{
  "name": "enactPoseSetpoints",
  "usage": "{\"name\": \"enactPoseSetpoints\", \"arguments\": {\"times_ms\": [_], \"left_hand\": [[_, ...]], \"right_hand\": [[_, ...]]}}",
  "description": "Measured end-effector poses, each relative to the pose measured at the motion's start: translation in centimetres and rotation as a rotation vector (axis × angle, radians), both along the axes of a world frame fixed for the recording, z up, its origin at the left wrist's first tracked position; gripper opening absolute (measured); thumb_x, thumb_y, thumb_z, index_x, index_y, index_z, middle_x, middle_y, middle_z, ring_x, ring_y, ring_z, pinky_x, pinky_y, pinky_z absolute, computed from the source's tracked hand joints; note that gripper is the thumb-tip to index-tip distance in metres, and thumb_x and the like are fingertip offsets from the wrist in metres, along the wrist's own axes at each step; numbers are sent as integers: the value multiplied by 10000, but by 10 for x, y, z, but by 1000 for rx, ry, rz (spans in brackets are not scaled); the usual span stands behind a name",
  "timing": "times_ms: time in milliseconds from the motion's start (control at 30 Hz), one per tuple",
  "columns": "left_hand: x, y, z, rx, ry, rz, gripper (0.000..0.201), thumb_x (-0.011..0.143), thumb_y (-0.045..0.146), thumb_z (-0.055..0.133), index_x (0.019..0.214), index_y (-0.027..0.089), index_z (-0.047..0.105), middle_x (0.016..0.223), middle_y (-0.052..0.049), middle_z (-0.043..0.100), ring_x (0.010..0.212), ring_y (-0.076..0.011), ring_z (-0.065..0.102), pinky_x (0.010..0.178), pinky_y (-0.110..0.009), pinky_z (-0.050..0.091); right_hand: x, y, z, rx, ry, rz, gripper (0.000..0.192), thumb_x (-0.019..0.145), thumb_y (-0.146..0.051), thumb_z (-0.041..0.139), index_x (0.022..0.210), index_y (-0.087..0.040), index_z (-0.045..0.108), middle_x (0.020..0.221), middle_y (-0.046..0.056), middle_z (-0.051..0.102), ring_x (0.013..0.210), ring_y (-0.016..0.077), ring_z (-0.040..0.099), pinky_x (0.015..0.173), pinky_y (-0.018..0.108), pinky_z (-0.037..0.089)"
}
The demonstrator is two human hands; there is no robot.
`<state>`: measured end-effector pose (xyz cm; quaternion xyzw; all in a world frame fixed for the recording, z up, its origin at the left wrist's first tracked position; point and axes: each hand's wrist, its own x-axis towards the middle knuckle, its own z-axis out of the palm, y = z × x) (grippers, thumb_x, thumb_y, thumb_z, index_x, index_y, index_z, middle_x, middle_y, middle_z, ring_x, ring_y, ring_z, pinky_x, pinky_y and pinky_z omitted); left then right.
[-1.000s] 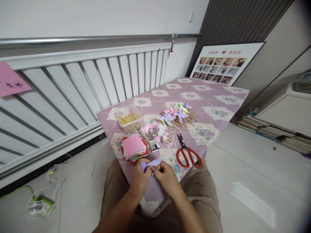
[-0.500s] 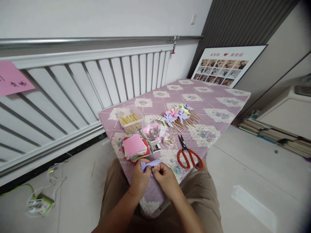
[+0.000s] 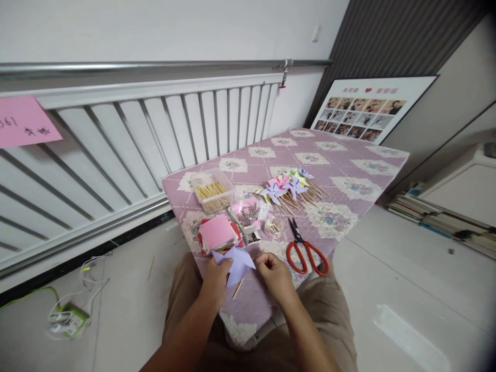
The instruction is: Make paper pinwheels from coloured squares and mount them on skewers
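Purple paper pinwheel (image 3: 238, 262) held by one side above the near end of the tabletop (image 3: 258, 299).
The left hand (image 3: 215, 278) pinches it at the left side, a grip that seems chosen to leave the blades open to the right hand (image 3: 273, 269) just beside it; that one's fingers are curled, but whether they grip something small I cannot tell. A wooden stick (image 3: 237, 289) shows below the pinwheel; whether it is attached is unclear. The stack of paper squares (image 3: 217, 232) and the scissors (image 3: 297, 236) flank the hands, probably for short reach. The tabletop narrows towards the lap, so room there is tight; the radiator (image 3: 213, 116) bounds the far left edge, while patterned cloth lies open beyond the bundle of finished pinwheels (image 3: 296, 187).
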<state>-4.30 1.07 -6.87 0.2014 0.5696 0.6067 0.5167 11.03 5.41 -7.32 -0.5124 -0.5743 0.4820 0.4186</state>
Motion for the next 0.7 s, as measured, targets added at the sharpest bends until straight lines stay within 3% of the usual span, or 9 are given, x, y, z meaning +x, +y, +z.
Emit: {"name": "enactPoseSetpoints", "arguments": {"times_ms": [100,167,267,467,567,700], "left_hand": [[-1,-1,2,18,-247,-29,294,653,265,687,918,169,605,667,18,653,560,-140,588,586,-256,458],[-2,-1,6,21,-328,-35,292,653,267,707,914,176,610,679,17,664,574,-143,598,607,-260,464],[-3,-1,12,36,-379,-39,286,641,251,725,901,176,632,730,-5,692,647,-164,630,664,-274,475],[5,-3,24,15,-381,-119,230,663,283,723,864,196,651,762,-49,707,778,-237,656,715,-327,486],[6,-6,23,-1,-398,-198,279,717,372,695,903,172,639,760,-64,699,824,-254,655,728,-337,486],[3,-9,19,58,-445,-277,386,779,512,600,966,177,634,838,-82,699,857,-248,648,747,-342,490]], "right_hand": [[2,1,-8,12,-11,-1,218,759,-384,608,830,-180,637,710,17,624,668,195,559,671,304,437],[4,-1,-9,12,0,-4,328,780,-411,596,998,-168,624,793,40,653,735,213,589,726,325,453],[7,-6,-5,-65,70,9,414,804,-469,581,1090,-171,601,874,61,667,774,217,602,700,322,467],[-1,-12,14,-179,263,64,410,717,-467,694,1012,-187,640,766,1,638,644,155,552,597,262,431],[-4,-14,19,-203,289,99,322,727,-467,677,863,-176,650,624,-42,551,523,112,446,515,227,355],[1,-15,22,-171,266,72,292,752,-464,656,749,-173,628,570,-61,465,510,100,373,496,217,295]]}}
